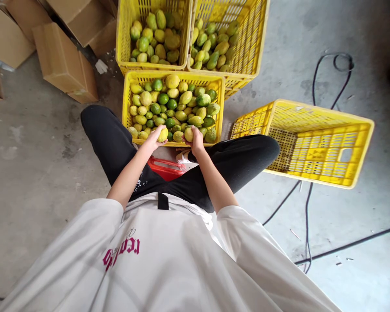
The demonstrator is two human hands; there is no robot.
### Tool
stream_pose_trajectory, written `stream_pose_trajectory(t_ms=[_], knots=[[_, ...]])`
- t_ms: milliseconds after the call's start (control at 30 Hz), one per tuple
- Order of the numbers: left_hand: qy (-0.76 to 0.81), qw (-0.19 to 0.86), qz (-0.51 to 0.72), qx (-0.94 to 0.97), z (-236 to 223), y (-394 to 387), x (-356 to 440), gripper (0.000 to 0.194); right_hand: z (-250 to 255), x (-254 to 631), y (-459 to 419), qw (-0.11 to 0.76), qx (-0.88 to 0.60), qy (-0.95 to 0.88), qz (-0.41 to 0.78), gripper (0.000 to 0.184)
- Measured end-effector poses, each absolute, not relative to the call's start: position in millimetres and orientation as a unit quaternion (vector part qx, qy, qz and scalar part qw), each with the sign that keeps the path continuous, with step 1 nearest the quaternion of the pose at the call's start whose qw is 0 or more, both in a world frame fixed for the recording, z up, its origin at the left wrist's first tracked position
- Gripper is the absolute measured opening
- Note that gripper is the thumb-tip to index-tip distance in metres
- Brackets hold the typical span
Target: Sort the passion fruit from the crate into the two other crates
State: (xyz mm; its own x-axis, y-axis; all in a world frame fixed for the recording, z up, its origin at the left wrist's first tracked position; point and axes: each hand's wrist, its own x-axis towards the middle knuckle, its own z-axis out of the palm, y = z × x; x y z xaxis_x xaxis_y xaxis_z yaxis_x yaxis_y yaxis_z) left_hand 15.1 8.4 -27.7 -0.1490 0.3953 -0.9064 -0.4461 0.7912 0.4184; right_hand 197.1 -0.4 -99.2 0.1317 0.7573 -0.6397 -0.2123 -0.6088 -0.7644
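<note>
My left hand [153,139] is closed around a yellow, lemon-like fruit [163,134], over the near edge of a yellow plastic crate [125,102]. Closed on a paler yellow-green fruit [188,134], my right hand [197,139] is a short way to the right, over the same edge. Heaped in this crate are many oval fruits [172,104], from yellow to dark green, some with mottled skin. The two held fruits are apart from each other. My fingers are partly hidden behind the fruits and my palms.
Two more yellow crates with similar fruit, one at left [119,39] and one at right [263,39], stand beyond. An empty yellow crate [318,151] lies tipped at my right. Cardboard boxes [63,65] are far left, a red plastic object [165,169] between my legs, cables [351,247] on the floor.
</note>
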Motion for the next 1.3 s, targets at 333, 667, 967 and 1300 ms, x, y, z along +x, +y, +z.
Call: stream_pose_trajectory(t_ms=[333,667,967,1300], knots=[[0.686,0.648,0.331,0.006,-31.1,6.7,11.0,0.026,-104.0,197.3,-3.0,0.421,-0.647,-0.227,0.594,0.059],[0.695,0.633,0.340,0.027,-24.7,6.5,14.1,0.027,-94.5,194.2,-1.6,0.374,-0.651,-0.223,0.621,0.063],[0.710,0.622,0.330,-0.001,-25.1,10.1,14.7,0.031,-91.9,192.8,-4.7,0.411,-0.624,-0.225,0.626,0.063],[0.695,0.634,0.333,0.060,-31.2,5.3,14.3,0.028,-104.1,196.0,0.4,0.357,-0.657,-0.215,0.628,0.050]])
